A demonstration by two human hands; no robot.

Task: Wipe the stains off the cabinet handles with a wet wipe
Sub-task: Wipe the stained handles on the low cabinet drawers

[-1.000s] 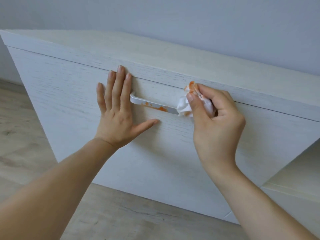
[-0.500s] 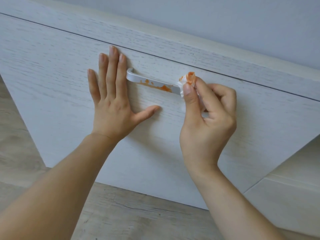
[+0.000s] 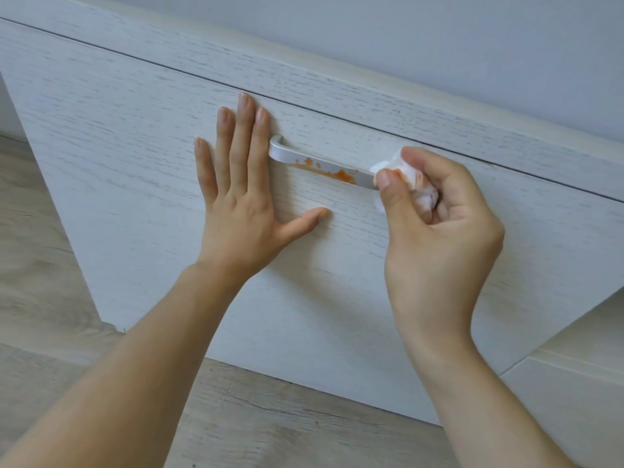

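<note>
A silver bar handle [image 3: 317, 162] sits on the white wood-grain cabinet front [image 3: 135, 157]. Orange stains [image 3: 341, 175] cover its middle and right part. My right hand [image 3: 435, 231] pinches a crumpled white wet wipe [image 3: 413, 182], smeared orange, against the handle's right end, which it hides. My left hand [image 3: 243, 197] lies flat on the cabinet front just left of the handle, fingers straight and thumb spread below the bar.
The cabinet's top edge [image 3: 371, 82] runs under a grey wall [image 3: 439, 35]. Light wooden floor [image 3: 263, 420] lies below the cabinet. A second white cabinet part [image 3: 574, 383] stands at the lower right.
The view has tilted down and shifted a little. My right hand has turned the wipe lower on the handle's right end. My left hand stays flat on the front.
</note>
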